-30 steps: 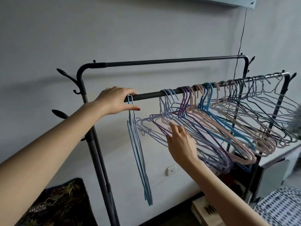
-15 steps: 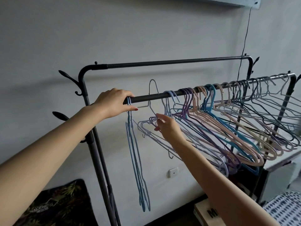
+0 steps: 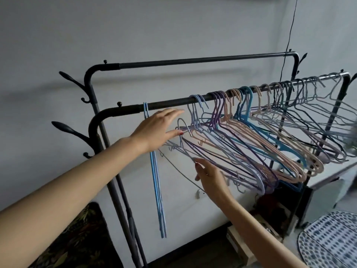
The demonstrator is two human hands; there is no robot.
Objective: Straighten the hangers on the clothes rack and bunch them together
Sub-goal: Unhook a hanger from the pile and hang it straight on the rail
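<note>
The black clothes rack has a front rail and a higher back rail. Two or three blue hangers hang straight down at the rail's left end. Several lavender, purple, pink, blue and dark hangers hang slanted along the middle and right. One pale grey hanger is off the rail, its hook just below it. My right hand grips that hanger's lower arm. My left hand is off the rail with fingers spread, its thumb next to the grey hanger's hook.
Coat hooks stick out from the rack's left post. A floral cushion lies at the bottom left, a wooden box under the rack, and a blue-dotted surface at the bottom right. A black cable runs down the wall.
My left hand let go of the rail and moved right toward the grey hanger. My right hand lifted that hanger off the rail and brought it down below it.
</note>
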